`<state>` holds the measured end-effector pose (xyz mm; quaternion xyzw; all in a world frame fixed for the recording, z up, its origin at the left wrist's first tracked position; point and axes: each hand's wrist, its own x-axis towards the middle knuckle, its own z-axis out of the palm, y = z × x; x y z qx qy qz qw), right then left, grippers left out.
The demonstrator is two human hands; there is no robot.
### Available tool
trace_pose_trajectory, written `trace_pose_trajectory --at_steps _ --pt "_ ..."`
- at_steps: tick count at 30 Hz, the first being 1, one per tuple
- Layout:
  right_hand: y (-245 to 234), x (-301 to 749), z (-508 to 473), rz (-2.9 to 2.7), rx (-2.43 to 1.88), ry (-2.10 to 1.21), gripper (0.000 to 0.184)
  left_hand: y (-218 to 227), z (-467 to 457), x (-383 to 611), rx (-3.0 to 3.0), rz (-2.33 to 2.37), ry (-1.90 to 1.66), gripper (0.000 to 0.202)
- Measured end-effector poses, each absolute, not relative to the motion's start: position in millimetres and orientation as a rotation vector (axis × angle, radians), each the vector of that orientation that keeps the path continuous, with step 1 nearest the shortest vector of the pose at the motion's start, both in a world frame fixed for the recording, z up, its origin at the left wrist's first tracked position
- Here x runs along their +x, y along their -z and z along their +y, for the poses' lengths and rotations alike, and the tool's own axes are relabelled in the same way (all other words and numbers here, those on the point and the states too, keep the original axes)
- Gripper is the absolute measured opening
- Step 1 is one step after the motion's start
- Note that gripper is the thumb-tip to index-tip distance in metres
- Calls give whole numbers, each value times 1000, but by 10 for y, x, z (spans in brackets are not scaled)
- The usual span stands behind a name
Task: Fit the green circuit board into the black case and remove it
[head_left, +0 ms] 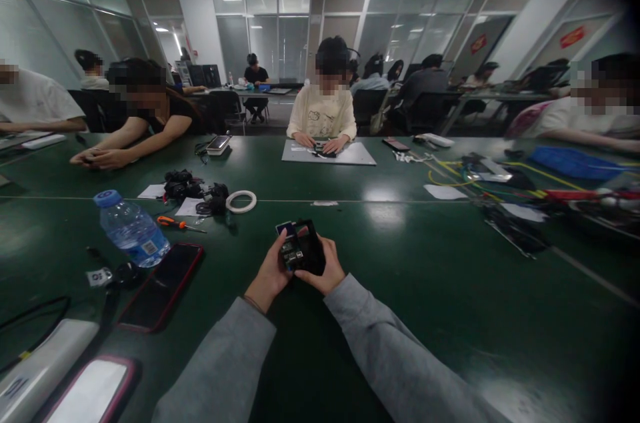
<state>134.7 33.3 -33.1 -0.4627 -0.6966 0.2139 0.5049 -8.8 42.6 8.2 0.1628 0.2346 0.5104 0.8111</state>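
Observation:
Just above the green table, my left hand (273, 267) is closed on a small circuit board (291, 251) with a little screen at its upper end. My right hand (326, 267) grips a black plastic case (314, 251), its thumb along the lower edge. Board and case are side by side, touching or overlapping; whether they are joined I cannot tell. An orange screwdriver (173, 222) lies to the left of my hands. Nearer on that side is a dark phone (163, 286) with a red edge.
A water bottle (131, 229) lies tilted at the left, near black cable bundles (187, 188) and a white tape ring (241, 201). A white-screened phone (90, 393) is at the front left. Cables and a blue tray (575, 163) are at the right. A person (323, 109) works opposite.

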Motion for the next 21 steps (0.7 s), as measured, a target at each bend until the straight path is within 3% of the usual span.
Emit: trace_pose_trajectory --at_steps 8,21 --pt "310 1442 314 -1729 -1128 -342 54 -95 431 -107 307 467 -1159 43" --pt "505 1616 267 -1632 -1548 77 55 -192 430 -265 343 440 -1216 38"
